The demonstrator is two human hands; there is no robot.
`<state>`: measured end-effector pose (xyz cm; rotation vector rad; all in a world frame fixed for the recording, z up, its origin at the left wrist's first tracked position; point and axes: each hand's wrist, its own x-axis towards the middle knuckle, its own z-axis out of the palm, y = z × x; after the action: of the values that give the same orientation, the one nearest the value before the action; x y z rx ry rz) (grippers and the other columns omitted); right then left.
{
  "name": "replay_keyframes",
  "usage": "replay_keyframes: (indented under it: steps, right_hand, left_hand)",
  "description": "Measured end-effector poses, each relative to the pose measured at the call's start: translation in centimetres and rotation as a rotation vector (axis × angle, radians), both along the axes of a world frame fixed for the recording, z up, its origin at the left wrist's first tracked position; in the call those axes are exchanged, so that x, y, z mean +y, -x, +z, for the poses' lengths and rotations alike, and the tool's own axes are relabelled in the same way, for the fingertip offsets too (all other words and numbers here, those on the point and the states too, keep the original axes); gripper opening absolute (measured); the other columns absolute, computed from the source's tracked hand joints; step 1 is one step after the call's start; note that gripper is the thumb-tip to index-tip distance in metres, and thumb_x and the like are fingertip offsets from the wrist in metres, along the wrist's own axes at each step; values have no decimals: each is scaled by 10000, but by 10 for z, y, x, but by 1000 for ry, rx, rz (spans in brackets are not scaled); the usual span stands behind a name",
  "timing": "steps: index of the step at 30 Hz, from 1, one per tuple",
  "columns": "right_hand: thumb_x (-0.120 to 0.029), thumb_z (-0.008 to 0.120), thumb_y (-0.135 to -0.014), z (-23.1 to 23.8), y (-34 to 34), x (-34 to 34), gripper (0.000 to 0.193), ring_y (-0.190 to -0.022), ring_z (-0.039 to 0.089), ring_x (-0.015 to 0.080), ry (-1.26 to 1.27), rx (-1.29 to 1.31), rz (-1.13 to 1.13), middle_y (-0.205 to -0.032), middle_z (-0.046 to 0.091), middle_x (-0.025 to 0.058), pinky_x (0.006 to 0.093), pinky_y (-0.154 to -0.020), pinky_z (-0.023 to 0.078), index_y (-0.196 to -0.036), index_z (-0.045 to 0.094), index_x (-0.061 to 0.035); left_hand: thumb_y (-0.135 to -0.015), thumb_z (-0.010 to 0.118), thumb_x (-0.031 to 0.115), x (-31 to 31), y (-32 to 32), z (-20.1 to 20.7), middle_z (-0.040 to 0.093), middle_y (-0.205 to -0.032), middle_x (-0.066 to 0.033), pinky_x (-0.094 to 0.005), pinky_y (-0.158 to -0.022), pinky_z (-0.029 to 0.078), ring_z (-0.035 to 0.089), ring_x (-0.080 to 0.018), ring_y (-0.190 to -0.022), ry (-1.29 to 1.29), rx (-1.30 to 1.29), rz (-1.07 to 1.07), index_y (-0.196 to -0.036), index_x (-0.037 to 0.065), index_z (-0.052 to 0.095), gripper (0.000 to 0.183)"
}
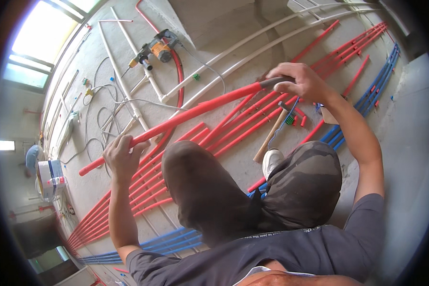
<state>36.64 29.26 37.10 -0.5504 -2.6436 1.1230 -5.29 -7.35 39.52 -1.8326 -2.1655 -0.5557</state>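
Observation:
A long red conduit pipe (200,109) slants across in front of me, its right end higher and farther off. My left hand (121,155) is closed round it near its lower left end, which sticks out past the fingers. At the other end, my right hand (298,82) grips a dark grey piece (273,82) that meets the red pipe; I cannot make out what that piece is. Below the held pipe, a hammer with a wooden handle (270,136) lies on the floor by my white shoe (272,159).
Rows of red pipes (148,188) and blue pipes (367,105) run along the concrete floor under and beside my legs. White pipes (252,38) stretch across the far side. An orange and black power drill (160,50) lies among cables (110,97). A cardboard box (50,178) stands far left.

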Motion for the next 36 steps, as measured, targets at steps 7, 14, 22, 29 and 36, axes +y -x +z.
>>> replay_keyframes:
  steps: [7,14,22,29,36]
  right_hand:
    - [-659,690,-1015,0,-14,-18,630,-968,737,391,-122,-64,-32,-1075,760,202,475,-823,568,-1156,746,-48]
    - [-518,750,-1012,6,-63,-24,513,-797,662,415,-333,-154,22,-809,637,182,498,-692,488,-878,643,-35]
    - [-351,726,-1021,-74,-61,74,295,-1001,667,436,-492,-231,-116,-994,681,154,553,-804,527,-1072,644,-71]
    - [-191,688,-1015,-224,-72,182,233,-1192,620,427,-412,-436,-66,-1211,644,188,524,-962,528,-1174,608,-41]
    - [48,617,-907,-302,-64,225,241,-1183,613,444,-266,-498,-70,-1196,637,202,504,-976,515,-1138,611,-21]
  left_hand:
    - [-852,919,390,74,-76,-1,684,-782,-89,-438,-643,504,677,-320,-690,4,79,-110,-851,74,682,395]
    - [-952,826,417,94,-119,1,741,-881,-127,-486,-724,557,751,-358,-815,143,21,-277,-1077,37,751,407]
    - [-958,815,258,143,-3,-60,719,-852,-114,-414,-813,544,686,-236,-819,891,-599,4,-1187,27,793,326]
    - [-967,745,59,96,8,-270,745,-1043,-108,-377,-843,572,700,-199,-919,750,-1052,128,-1367,-45,713,414]
    - [-972,656,-10,72,-12,-352,693,-866,-58,-315,-656,545,648,-136,-717,455,-1304,329,-1346,-67,718,384]
